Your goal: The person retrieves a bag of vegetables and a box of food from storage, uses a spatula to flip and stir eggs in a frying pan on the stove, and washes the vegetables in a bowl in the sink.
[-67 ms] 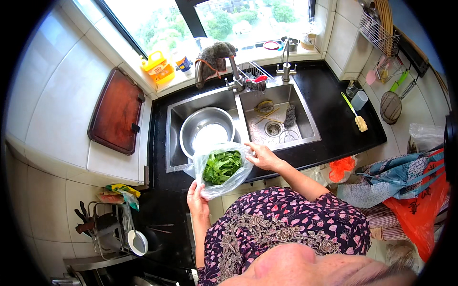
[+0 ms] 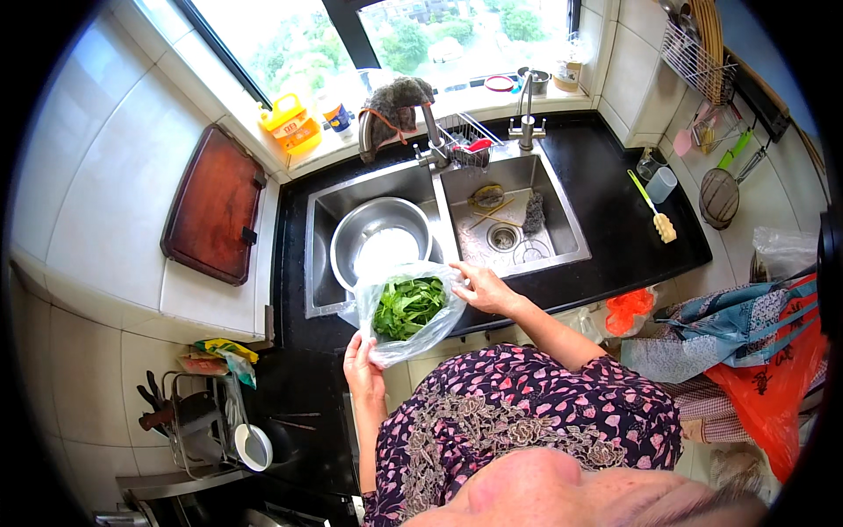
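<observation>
We stand at a black worktop [image 2: 615,202] beneath a window [image 2: 470,39]. At its near edge, our left hand [image 2: 364,373] and right hand [image 2: 486,292] grip a plastic bag [image 2: 401,353], mouth upward, greens [image 2: 408,307] stretching near-left to far-right.

Round stainless-steel basin [image 2: 358,233]: reachable from above; front approach obstructed by translucent plastic bag [image 2: 397,354] of green leaves [image 2: 409,309] over front edge of double steel sink [image 2: 446,215]. Tall chrome faucet [image 2: 527,127] obstructs rear edge. Free strip: right edge to green-handled yellow sponge brush [image 2: 663,227].
</observation>
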Motion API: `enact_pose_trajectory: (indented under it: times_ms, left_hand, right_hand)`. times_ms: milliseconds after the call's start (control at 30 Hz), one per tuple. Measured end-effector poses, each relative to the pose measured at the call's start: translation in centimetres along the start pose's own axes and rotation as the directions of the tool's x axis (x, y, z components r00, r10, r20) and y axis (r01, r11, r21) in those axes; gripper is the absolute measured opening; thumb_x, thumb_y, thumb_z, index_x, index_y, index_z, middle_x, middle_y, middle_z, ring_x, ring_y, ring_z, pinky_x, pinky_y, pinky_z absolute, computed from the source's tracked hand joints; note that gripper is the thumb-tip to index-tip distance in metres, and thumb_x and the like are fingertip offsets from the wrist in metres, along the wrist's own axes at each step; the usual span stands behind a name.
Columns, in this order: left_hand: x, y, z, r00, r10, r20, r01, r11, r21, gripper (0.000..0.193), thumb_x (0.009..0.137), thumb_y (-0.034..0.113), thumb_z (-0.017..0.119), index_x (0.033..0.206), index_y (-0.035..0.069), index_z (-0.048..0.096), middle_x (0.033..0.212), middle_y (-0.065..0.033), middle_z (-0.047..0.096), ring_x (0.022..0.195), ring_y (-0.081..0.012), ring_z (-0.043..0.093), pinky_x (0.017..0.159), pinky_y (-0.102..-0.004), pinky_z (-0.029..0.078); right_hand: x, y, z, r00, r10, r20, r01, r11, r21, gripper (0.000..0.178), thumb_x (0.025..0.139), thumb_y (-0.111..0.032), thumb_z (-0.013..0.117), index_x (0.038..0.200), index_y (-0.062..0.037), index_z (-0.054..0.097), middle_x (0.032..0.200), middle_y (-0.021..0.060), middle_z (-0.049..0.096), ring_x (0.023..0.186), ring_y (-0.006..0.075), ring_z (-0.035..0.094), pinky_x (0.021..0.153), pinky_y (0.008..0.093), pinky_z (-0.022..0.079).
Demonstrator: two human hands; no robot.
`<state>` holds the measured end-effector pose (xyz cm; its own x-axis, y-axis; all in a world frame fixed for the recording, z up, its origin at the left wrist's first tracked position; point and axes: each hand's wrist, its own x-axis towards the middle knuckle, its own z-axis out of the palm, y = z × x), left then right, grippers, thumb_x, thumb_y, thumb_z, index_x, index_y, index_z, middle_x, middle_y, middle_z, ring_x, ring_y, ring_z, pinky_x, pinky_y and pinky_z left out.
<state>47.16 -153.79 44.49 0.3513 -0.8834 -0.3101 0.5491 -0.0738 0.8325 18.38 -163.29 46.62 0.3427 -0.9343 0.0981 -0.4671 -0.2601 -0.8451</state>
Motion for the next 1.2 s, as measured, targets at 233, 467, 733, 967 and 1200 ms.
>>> enact_pose_trajectory:
  times_ms: [233,467,733,967,1200]
  left_hand:
    - [-0.2,0.2,0.5,0.998,0.041,0.038,-0.040,0.999,-0.034,0.034,0.085,-0.001,0.061,0.118,0.000,0.054,0.104,-0.0081,0.063,0.087,-0.0132,0.061,0.070,-0.0247,0.051]
    - [-0.5,1.3,1.9,0.986,0.138,0.093,-0.144,0.987,0.067,0.042,0.091,0.002,0.055,0.132,0.001,0.044,0.111,-0.0063,0.061,0.083,-0.0073,0.058,0.062,-0.0182,0.046]
    - [-1.9,0.7,1.0,0.983,0.116,0.145,-0.120,0.993,0.020,0.045,0.092,0.003,0.053,0.135,0.004,0.040,0.112,-0.0076,0.061,0.069,-0.0051,0.056,0.055,-0.0176,0.044]
    - [-1.1,0.2,1.7,0.980,0.123,0.159,-0.124,0.992,-0.003,0.043,0.091,0.004,0.054,0.133,0.004,0.042,0.111,-0.0065,0.063,0.069,-0.0038,0.057,0.054,-0.0159,0.043]
    - [-0.4,-0.1,2.3,0.979,0.135,0.151,-0.132,0.991,-0.032,0.042,0.091,0.004,0.055,0.132,0.004,0.044,0.111,-0.0073,0.063,0.068,-0.0030,0.057,0.053,-0.0156,0.044]
  right_hand:
    - [0.2,0.9,0.4,0.998,0.018,-0.062,-0.012,0.996,0.088,0.051,0.079,-0.016,0.066,0.124,-0.0012,0.050,0.091,0.0178,0.065,0.079,0.0308,0.065,0.073,0.0384,0.051]
    - [0.9,0.7,0.2,0.985,-0.003,-0.173,0.027,0.990,0.137,0.040,0.080,-0.009,0.062,0.119,-0.0014,0.056,0.080,0.0107,0.066,0.066,0.0170,0.061,0.065,0.0299,0.050]
    - [1.5,-7.9,-1.9,0.934,-0.353,-0.053,0.342,0.928,-0.150,0.024,0.081,-0.015,0.066,0.103,-0.0045,0.064,0.099,0.0137,0.062,0.091,0.0306,0.061,0.079,0.0391,0.049]
    - [6.5,-7.0,9.3,0.954,-0.112,0.278,0.264,0.754,-0.601,0.065,0.071,-0.043,0.075,0.122,-0.0080,0.053,0.116,0.0236,0.051,0.107,0.0434,0.053,0.083,0.0563,0.047]
    - [10.0,-0.5,11.2,0.921,-0.095,0.378,0.269,0.857,-0.440,0.056,0.065,-0.022,0.077,0.116,-0.0088,0.058,0.112,0.0240,0.054,0.103,0.0415,0.055,0.088,0.0472,0.047]
